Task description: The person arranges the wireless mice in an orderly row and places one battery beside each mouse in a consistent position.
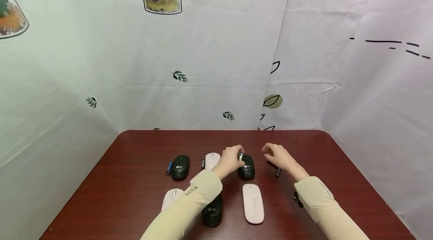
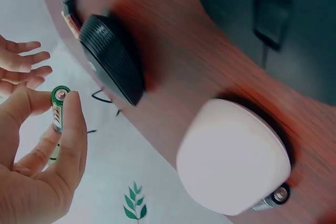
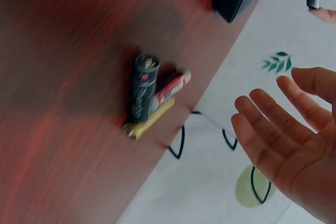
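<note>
My left hand (image 1: pixel 231 162) pinches a small green battery (image 2: pixel 58 109) between thumb and fingertips, raised over the table. In the head view it overlaps a black computer mouse (image 1: pixel 247 170) at the middle right. My right hand (image 1: pixel 280 158) is held up to the right of that mouse, holding nothing; its fingers are spread and slightly bent in the right wrist view. Below and beside it lies a small heap of batteries: a black one (image 3: pixel 144 88) resting by a red one (image 3: pixel 172 86) and a yellow one (image 3: pixel 149 120).
Another black mouse (image 1: pixel 180 166) has a blue battery (image 1: pixel 169 168) at its left. A white mouse (image 1: pixel 212 160) also has a dark battery (image 1: pixel 203 163) alongside. Nearer stand a white mouse (image 1: pixel 253 204), a black mouse (image 1: pixel 212 212) and a partly covered white mouse (image 1: pixel 171 197).
</note>
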Demonstrator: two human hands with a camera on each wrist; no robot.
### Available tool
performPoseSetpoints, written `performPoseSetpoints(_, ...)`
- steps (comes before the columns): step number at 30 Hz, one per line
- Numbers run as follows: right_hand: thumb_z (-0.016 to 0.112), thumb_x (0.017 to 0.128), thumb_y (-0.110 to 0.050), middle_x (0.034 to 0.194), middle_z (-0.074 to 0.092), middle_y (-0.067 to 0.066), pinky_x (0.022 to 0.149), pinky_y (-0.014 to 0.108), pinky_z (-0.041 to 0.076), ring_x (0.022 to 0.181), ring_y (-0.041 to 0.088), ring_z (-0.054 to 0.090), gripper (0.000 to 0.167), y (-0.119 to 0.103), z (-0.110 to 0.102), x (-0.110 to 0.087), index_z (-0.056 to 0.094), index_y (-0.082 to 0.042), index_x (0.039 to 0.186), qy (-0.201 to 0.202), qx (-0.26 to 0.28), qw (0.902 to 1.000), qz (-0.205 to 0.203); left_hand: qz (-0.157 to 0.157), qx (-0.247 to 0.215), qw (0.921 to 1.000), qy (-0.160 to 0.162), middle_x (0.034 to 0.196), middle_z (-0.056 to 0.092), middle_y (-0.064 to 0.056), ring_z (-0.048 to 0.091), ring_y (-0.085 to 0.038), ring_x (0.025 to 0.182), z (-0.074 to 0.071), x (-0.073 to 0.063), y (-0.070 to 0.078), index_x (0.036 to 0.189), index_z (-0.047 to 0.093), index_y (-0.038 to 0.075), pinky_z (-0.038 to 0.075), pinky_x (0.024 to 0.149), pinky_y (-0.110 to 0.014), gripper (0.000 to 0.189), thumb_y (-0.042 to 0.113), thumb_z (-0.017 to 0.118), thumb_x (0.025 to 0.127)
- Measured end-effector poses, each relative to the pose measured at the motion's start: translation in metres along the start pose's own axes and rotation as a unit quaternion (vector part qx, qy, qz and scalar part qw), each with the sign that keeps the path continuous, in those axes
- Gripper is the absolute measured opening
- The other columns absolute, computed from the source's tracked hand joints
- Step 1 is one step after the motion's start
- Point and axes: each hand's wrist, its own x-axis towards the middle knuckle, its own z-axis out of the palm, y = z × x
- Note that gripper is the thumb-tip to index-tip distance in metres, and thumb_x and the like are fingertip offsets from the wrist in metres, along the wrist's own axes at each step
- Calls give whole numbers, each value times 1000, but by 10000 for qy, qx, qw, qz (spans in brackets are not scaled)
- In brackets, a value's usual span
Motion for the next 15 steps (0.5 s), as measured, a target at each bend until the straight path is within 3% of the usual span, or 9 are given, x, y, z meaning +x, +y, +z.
performPoseSetpoints(3,59,87,-2,99,66,17,79,45,51,94,32,63,17,-6,6,9,61,3,103,-162,27,9997,-194,-164,39,9998,44,81,63,-5,56,-20,72,-2,2,-6,98,63,7,45,64,-31,27,5,74,73)
performPoseSetpoints(10,64,88,-8,116,61,22,88,46,49,109,37,59,34,-16,21,26,57,6,118,-996,125,9926,-687,-570,41,9983,-97,91,66,-12,62,-28,83,-6,9,-17,104,65,2,49,69,-37,29,4,74,76)
performPoseSetpoints(15,70,84,-11,119,60,22,90,46,48,111,36,58,44,-20,31,32,56,8,121,-1346,39,9880,-753,-781,92,9968,-136,85,63,-11,59,-24,77,-3,11,-23,104,65,2,47,65,-34,29,1,73,77)
